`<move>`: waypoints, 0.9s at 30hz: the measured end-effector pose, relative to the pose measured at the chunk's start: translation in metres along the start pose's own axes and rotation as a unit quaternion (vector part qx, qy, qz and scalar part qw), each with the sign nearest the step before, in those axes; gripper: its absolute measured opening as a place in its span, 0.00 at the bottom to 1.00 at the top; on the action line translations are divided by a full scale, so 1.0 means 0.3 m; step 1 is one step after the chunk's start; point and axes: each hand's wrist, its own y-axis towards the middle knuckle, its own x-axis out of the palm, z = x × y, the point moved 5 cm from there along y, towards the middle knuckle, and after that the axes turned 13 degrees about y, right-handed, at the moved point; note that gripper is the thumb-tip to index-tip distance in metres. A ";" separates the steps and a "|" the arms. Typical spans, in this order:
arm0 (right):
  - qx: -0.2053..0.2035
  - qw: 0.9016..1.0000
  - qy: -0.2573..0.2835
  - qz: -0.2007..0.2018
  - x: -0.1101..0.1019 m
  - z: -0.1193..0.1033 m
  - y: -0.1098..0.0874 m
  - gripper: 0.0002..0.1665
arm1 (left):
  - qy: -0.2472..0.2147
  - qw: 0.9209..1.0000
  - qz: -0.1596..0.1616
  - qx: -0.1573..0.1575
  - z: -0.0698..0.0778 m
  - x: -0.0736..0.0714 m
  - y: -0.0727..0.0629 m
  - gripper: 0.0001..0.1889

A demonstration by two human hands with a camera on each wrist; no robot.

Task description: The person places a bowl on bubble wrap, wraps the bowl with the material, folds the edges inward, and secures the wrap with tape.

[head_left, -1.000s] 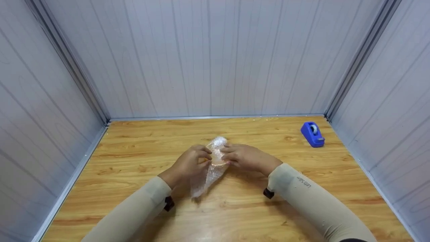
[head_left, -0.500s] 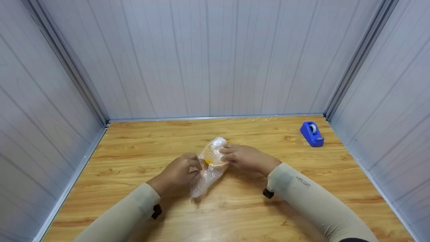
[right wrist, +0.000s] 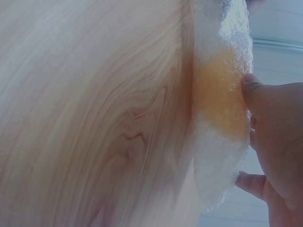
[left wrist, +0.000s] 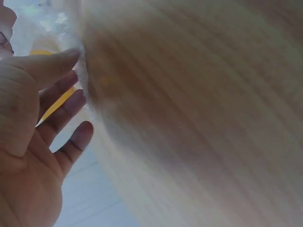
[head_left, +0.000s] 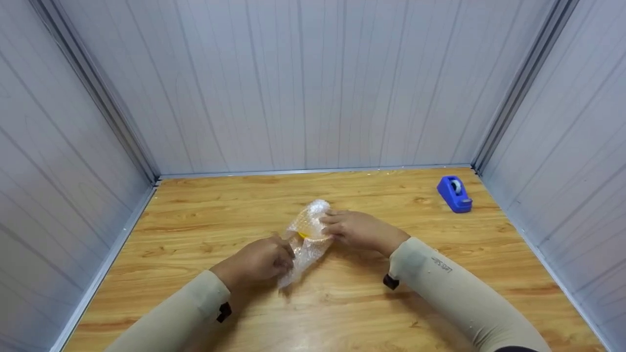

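A piece of clear bubble wrap [head_left: 307, 252] lies folded around something yellow near the middle of the table. A yellow edge [head_left: 303, 235] peeks out at the fold; the rest shows only as an orange patch [right wrist: 220, 94] through the wrap in the right wrist view. My left hand [head_left: 259, 259] is at the wrap's left side, and in the left wrist view its thumb and fingers pinch the wrap's edge. From the right, my right hand [head_left: 362, 229] rests its fairly straight fingers on the wrap, its thumb [right wrist: 249, 81] touching the surface.
A blue tape dispenser [head_left: 455, 194] with a roll of tape stands at the back right of the wooden table [head_left: 220, 195]. Pale panel walls [head_left: 303, 88] enclose the table at the back and both sides.
My left hand has drawn away from the middle of the wrap to its left edge and slightly toward me. More yellow shows at the fold. The right hand has stayed in place.
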 end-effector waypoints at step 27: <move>0.015 1.000 0.018 -0.004 -0.005 -0.006 0.003 0.18 | 0.016 1.000 0.000 0.017 0.008 -0.003 -0.026 0.06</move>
